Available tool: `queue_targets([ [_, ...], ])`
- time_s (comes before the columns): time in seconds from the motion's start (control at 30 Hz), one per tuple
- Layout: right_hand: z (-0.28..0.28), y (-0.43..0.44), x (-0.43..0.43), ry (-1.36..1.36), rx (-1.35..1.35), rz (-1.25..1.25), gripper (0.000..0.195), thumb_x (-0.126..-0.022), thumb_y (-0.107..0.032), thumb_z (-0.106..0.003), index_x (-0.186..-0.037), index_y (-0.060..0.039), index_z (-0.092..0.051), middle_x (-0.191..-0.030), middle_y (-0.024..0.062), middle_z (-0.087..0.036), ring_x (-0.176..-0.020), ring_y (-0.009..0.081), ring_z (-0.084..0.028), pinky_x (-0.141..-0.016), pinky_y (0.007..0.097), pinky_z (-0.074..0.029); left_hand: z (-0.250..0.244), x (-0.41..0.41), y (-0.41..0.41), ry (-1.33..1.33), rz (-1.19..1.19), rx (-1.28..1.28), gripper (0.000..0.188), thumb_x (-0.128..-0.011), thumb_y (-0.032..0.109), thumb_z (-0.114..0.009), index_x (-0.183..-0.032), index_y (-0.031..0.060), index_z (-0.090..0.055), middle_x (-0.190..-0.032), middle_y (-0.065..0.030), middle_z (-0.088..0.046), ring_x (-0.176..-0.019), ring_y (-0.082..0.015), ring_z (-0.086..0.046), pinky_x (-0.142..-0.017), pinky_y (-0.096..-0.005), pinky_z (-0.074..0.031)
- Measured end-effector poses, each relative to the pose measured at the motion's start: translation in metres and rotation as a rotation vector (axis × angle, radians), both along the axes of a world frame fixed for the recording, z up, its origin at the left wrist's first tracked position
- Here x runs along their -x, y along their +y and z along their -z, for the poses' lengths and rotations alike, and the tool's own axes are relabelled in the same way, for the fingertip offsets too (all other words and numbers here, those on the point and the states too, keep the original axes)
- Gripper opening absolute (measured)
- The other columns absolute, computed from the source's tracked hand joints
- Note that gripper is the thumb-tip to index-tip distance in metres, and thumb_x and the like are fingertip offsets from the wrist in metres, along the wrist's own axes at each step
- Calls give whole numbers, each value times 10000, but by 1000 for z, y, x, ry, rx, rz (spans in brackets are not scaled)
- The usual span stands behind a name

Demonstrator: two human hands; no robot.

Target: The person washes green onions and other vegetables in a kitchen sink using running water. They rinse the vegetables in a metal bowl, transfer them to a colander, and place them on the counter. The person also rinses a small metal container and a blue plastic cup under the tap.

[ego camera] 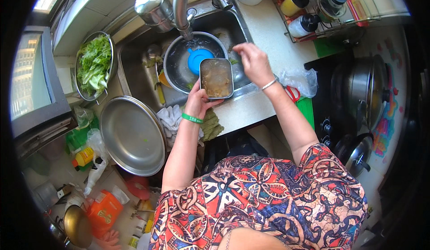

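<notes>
My left hand [198,103] grips a rectangular metal container [216,78] from below, at its near left corner. Cloudy brownish water with bits in it fills the container. It is held over the near right rim of a round metal basin [173,78] in the sink. Inside that basin a blue lid-like piece [198,59] with a small tab lies partly behind the container. My right hand [253,61], its fingers curled, hovers over the sink's right side and appears to hold nothing. Above the basin stands a metal faucet [183,11], with water stirring beneath its spout.
A colander of lettuce [95,65] stands left of the sink [129,66]. Large metal basins [132,135] lean nearer me beside a white cloth [171,120]. In the sink are a ladle [154,51] and a yellow-handled tool [160,93]. Red-handled scissors [293,94], a plastic bag [304,82] and pots [356,92] are rightward.
</notes>
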State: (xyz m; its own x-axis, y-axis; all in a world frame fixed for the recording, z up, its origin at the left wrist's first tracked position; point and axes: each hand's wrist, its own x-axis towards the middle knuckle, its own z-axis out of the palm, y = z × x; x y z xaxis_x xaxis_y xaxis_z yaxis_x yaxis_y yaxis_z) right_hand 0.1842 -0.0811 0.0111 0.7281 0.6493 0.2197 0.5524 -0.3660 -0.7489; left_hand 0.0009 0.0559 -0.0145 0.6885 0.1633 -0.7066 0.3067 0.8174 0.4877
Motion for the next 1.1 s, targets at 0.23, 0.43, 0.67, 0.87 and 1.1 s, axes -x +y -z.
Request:
queue_targets([
  [0.23, 12, -10, 77, 111, 125, -211, 436, -793, -33, -537, -1227, 1, -552, -1358, 240, -440, -1312, 394, -386, -1118, 448, -313, -8, -6, -9, 45, 83, -71, 791, -699, -38, -384, -1467, 136, -314, -1184, -90, -572, -957, -200, -621, -813, -537, -563],
  [0.43, 19, -5, 95, 145, 252, -138, 444, -883, -142, -509, -1311, -21, -511, -1412, 259, -392, -1335, 455, -330, -1116, 521, -269, 0, -6, -13, 81, 138, -113, 724, -751, -8, -399, -1459, 130, -340, -1081, -58, -593, -816, -125, -595, -714, -423, -588],
  [0.67, 22, -1, 102, 182, 288, -50, 467, -956, -303, -449, -1314, -9, -507, -1413, 283, -386, -1333, 476, -315, -1122, 538, -231, -9, -15, -21, 121, 137, -130, 635, -798, 50, -451, -1423, 146, -392, -1071, -47, -622, -883, -158, -634, -715, -352, -549],
  [0.87, 26, 1, 102, 295, 213, 13, 496, -970, -336, -436, -1332, -1, -486, -1424, 286, -371, -1342, 473, -298, -1131, 521, -213, -7, -16, -19, 134, 180, -166, 613, -807, 75, -446, -1415, 142, -398, -1108, -67, -617, -909, -197, -644, -732, -372, -554],
  [1.1, 33, 0, 101, 303, 248, 42, 522, -976, -346, -434, -1338, 28, -462, -1408, 292, -378, -1328, 474, -312, -1115, 501, -249, -15, -18, -22, 174, 246, -226, 637, -801, 91, -430, -1435, 130, -373, -1083, -86, -616, -874, -212, -646, -700, -401, -583],
])
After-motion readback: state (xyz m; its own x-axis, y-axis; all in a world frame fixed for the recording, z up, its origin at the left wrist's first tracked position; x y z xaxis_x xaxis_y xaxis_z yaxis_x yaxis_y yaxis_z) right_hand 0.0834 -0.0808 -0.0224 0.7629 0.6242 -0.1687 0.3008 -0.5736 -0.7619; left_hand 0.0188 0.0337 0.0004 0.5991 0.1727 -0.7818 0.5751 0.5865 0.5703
